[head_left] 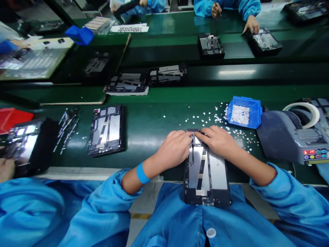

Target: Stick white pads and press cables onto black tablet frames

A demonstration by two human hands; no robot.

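Note:
An opened tablet [207, 171] with silver plates and black ribbon cables inside lies in front of me, its near end hanging past the bench edge at my lap. My left hand [175, 147], with a blue band at the wrist, has its fingers curled on the tablet's far left corner. Across from it my right hand [218, 140] grips the far right corner, index finger stretched toward the left fingertips. Whatever small part may lie under the fingertips is hidden. Many tiny white pieces [218, 118] are scattered just beyond my hands.
A blue bin [244, 123] of white pieces stands right, beside a grey tape dispenser [285, 137]. Another opened tablet [106, 130] lies left, near loose strips [66, 128]. More tablets [168, 74] rest on the middle track. Co-workers' hands [252, 24] work opposite; another person handles a tablet [25, 144] at far left.

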